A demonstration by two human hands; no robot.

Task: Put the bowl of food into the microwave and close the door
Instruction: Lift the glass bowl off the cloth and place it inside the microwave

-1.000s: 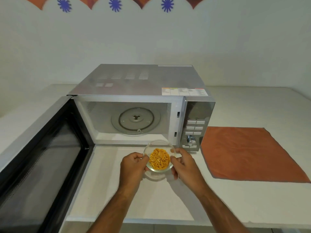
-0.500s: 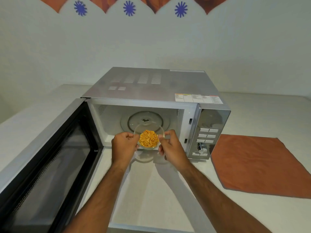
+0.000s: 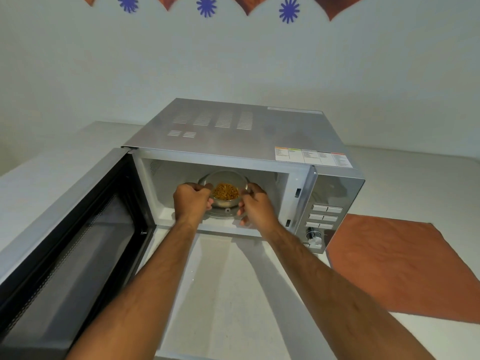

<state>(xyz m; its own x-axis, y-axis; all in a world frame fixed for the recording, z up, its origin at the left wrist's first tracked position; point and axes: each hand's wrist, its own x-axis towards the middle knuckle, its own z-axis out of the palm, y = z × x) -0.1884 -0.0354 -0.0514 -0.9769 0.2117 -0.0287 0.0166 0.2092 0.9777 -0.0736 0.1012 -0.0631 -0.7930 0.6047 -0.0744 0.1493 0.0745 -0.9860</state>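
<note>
A clear glass bowl (image 3: pixel 224 179) with orange-yellow pasta pieces is inside the cavity of the silver microwave (image 3: pixel 233 131), over the glass turntable (image 3: pixel 226 213). My left hand (image 3: pixel 191 201) grips the bowl's left side and my right hand (image 3: pixel 255 203) grips its right side. Whether the bowl rests on the turntable or hovers just above it I cannot tell. The microwave door (image 3: pixel 70 229) is swung wide open to the left, its dark window facing me.
The microwave's control panel (image 3: pixel 323 216) with buttons and a knob is at the right of the cavity. An orange cloth (image 3: pixel 400 266) lies on the white counter (image 3: pixel 228 294) to the right. A wall stands close behind.
Both hands carried the bowl forward from in front of the microwave into the cavity, over the turntable. The view has moved closer to the microwave.
</note>
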